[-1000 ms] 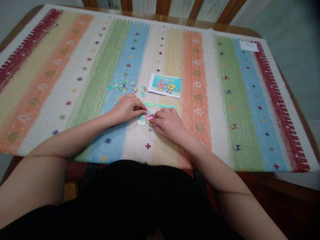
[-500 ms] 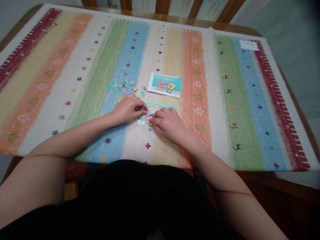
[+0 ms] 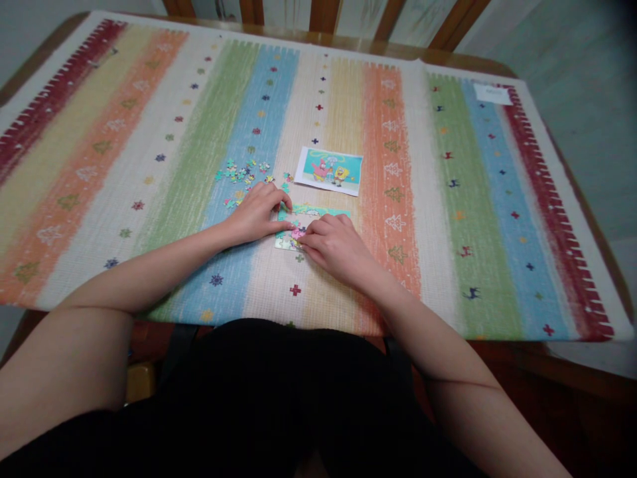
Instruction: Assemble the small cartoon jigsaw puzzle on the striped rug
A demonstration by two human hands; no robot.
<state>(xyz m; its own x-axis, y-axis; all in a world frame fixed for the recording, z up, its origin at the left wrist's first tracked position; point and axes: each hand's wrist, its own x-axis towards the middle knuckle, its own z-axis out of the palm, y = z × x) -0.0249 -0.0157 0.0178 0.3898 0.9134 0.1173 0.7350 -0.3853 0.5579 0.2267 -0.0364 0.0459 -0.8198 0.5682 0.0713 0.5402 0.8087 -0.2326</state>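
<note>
A partly assembled jigsaw puzzle (image 3: 284, 243) lies flat on the cloth in front of me, its pale frame showing at the lower left. My left hand (image 3: 257, 214) rests over its left edge, thumb and index finger apart, with nothing visible between them. From the other side, my right hand (image 3: 338, 251) covers much of the puzzle's right part. Its thumb and fingertips are pinched together at a small puzzle piece (image 3: 299, 241) near the lower middle, mostly hidden by the fingers. Pink pieces show between the two hands.
Loose puzzle pieces (image 3: 241, 174) are scattered beyond my left hand. A printed cartoon picture (image 3: 332, 169) lies just behind the puzzle. At the far right corner is a white paper slip (image 3: 492, 94). The striped tablecloth (image 3: 303, 299) covers the table.
My left thumb and index finger have spread apart from a pinch, the index finger moving up along the puzzle's left side. My right hand has stayed nearly in place.
</note>
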